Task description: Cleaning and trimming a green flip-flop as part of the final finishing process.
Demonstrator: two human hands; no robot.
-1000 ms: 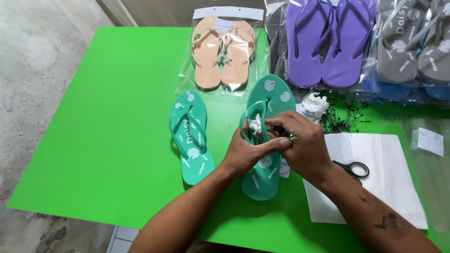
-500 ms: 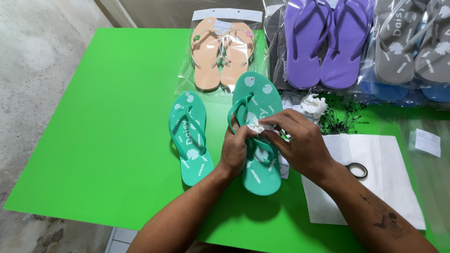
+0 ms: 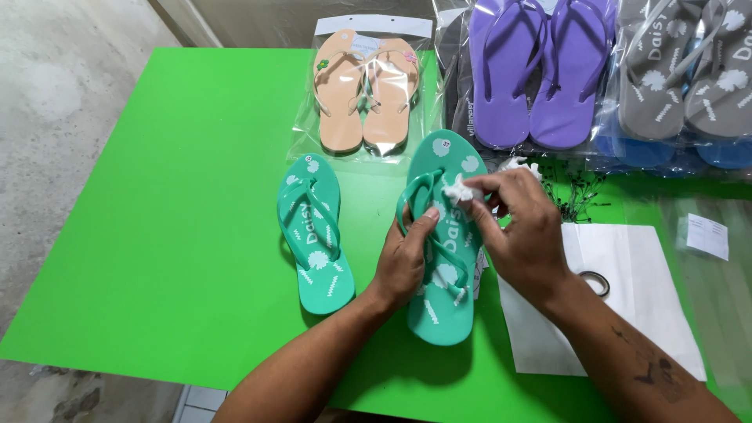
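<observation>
Two teal flip-flops with white flower prints lie on a bright green table (image 3: pixel 172 196). The left flip-flop (image 3: pixel 313 233) lies alone, untouched. My left hand (image 3: pixel 405 262) rests on the right flip-flop (image 3: pixel 444 258), thumb against its strap. My right hand (image 3: pixel 521 229) pinches a small white flower ornament (image 3: pixel 457 190) at the top of that strap, where the thong meets the sole.
Bagged pairs lie along the far edge: peach flip-flops (image 3: pixel 364 90), purple ones (image 3: pixel 540 70), grey ones (image 3: pixel 689 66). White paper (image 3: pixel 619 298) with scissors (image 3: pixel 597 283) lies to my right, beside a heap of small black fasteners (image 3: pixel 576 192) and a clear bag with a label (image 3: pixel 707 235).
The right flip-flop came out from under both hands and now lies flat. My right hand lifted toward the strap's top with the white ornament; my left hand slid down onto the strap.
</observation>
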